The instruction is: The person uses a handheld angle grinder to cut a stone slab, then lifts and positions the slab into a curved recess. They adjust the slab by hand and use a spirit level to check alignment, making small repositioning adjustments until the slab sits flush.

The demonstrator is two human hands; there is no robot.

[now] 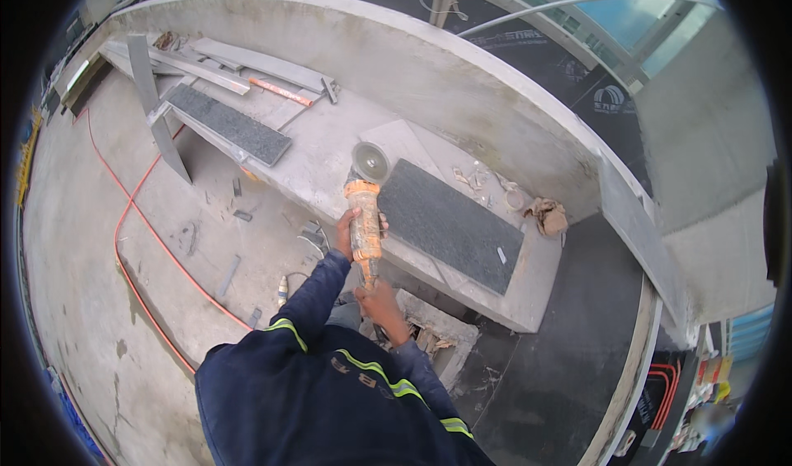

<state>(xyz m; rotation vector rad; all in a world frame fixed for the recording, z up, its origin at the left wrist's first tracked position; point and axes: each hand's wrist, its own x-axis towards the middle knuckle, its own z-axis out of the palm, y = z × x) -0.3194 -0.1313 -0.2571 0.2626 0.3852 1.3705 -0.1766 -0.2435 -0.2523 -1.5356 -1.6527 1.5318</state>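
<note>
An orange angle grinder (pixel 364 233), dusty and worn, is in both of my hands. My left hand (pixel 344 233) wraps around its body, with fingertips showing on the far side. Lower down, my right hand (pixel 379 303) grips the rear end of the grinder. The round grey disc (pixel 371 162) points away from me, just off the left end of a dark grey stone slab (pixel 450 225). That slab lies flat on a pale concrete ledge (pixel 330 148). Whether the disc touches anything or spins, I cannot tell.
A second dark slab (pixel 227 124) and pale strips (pixel 264 63) lie farther left on the ledge. Crumpled brown paper (pixel 547 216) sits by the curved wall (pixel 495 103). Red hoses (pixel 132 198) cross the floor at left. A broken concrete block (pixel 458 342) stands below the ledge.
</note>
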